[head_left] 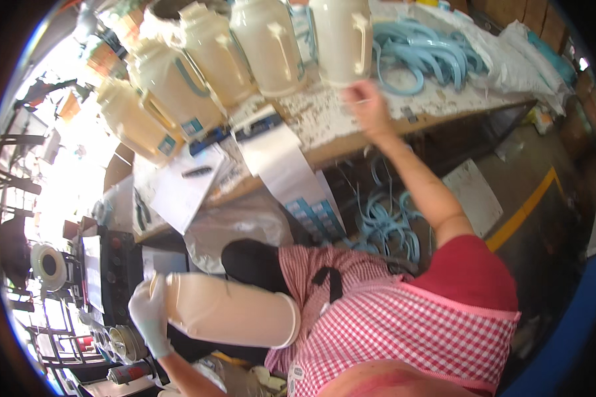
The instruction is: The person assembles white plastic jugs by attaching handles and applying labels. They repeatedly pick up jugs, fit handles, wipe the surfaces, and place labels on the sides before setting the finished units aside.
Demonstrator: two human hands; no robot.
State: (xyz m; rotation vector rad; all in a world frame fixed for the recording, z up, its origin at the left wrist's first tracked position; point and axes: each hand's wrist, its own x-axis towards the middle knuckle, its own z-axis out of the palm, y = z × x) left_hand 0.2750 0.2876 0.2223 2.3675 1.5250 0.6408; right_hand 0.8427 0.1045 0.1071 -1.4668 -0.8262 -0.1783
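Note:
My left hand (149, 316), in a whitish glove, grips one end of a cream plastic jug body (232, 311). The jug lies on its side across my lap, its wider rim against my checked apron. Over the workbench my right hand (369, 109) is stretched out, bare and smeared by motion. Its fingers are just below the base of an upright cream jug (341, 43); whether they hold anything is unclear. More cream jugs with side handles, among them a middle jug (266, 49) and a leftmost jug (136, 122), line the bench's far side.
Pale blue plastic strips (424, 49) are heaped on the bench (437, 106), beside white sacks (516, 59). A sheet of blue labels (311, 215) hangs over the front edge. Pliers (141, 210) and papers (185, 192) lie at left. Tangled blue strips (387, 225) are below.

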